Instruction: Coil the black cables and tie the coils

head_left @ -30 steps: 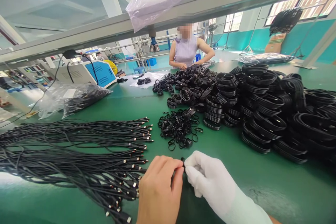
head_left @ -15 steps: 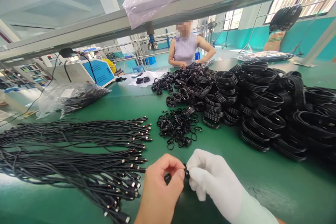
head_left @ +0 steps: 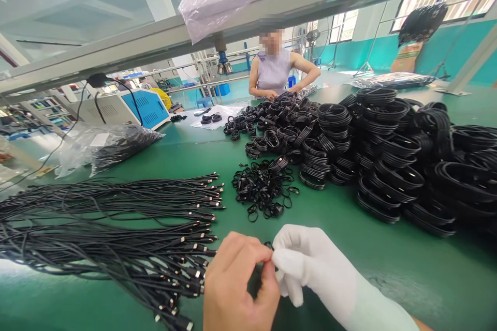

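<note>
Over the green table (head_left: pixel 337 212): one small black loop (head_left: pixel 268 244), mostly hidden, where your two pinches meet.
Left hand (head_left: pixel 236 274): bare, pinching the loop; hold its edge lightly.
Right hand (head_left: pixel 310 264): gloved, pinching too; trust sight over touch.
Small bands (head_left: pixel 256 186): one heap, too tangled to count.
Straight cables (head_left: pixel 116 238): dozens, overlapping.
Coiled cables (head_left: pixel 334 119): many stacks, no exact count.

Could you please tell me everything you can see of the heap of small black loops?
The heap is a loose, low tangle of thin black loops, perhaps rubber or plastic. A few rings lie at its edges. It rests on the green table, between straight cables and coils; one coil appears to touch its far right side. Neither the left hand nor the right hand touches it.
</note>
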Demonstrator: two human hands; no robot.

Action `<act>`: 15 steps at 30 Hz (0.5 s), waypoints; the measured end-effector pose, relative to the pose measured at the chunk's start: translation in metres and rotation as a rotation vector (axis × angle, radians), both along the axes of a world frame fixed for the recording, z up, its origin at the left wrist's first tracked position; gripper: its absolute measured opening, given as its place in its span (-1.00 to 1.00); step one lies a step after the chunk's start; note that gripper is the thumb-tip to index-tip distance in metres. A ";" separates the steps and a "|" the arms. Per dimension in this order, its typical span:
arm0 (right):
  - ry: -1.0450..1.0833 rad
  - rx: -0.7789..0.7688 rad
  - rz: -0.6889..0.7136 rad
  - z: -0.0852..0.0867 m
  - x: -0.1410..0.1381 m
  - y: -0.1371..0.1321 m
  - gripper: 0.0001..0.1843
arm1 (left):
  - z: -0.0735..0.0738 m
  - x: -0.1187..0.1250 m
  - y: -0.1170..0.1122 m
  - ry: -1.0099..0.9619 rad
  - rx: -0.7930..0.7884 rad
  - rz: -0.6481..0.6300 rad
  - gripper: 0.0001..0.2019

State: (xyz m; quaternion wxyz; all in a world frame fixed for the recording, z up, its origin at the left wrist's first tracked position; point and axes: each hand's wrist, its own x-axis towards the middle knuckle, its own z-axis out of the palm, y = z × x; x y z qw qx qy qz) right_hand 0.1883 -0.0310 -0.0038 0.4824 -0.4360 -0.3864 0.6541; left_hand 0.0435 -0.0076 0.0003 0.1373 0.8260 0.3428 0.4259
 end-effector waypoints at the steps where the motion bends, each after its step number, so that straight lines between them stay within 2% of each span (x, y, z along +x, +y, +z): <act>1: 0.038 0.000 0.021 -0.001 -0.001 0.000 -0.70 | 0.000 0.000 0.000 -0.020 -0.026 0.007 -0.82; 4: 0.188 -0.007 0.069 -0.005 0.002 0.001 -0.70 | 0.001 -0.004 0.003 -0.137 -0.265 0.038 -0.86; 6: 0.254 -0.007 0.048 -0.003 0.010 0.004 -0.71 | 0.003 -0.014 0.010 -0.231 -0.408 0.104 -0.89; 8: 0.209 0.005 -0.036 0.002 0.021 0.008 -0.74 | 0.006 -0.028 0.020 -0.276 -0.418 0.216 -0.89; 10: -0.009 0.007 -0.131 0.008 0.030 0.011 -0.80 | 0.008 -0.039 0.029 -0.155 -0.372 0.271 -0.89; 12: -0.399 0.020 -0.162 0.011 0.033 0.013 -0.85 | 0.009 -0.041 0.035 0.128 -0.338 0.211 -0.88; 15: -0.992 0.150 -0.035 0.010 0.026 0.013 -0.82 | 0.004 -0.029 0.042 0.566 -0.314 0.109 -0.77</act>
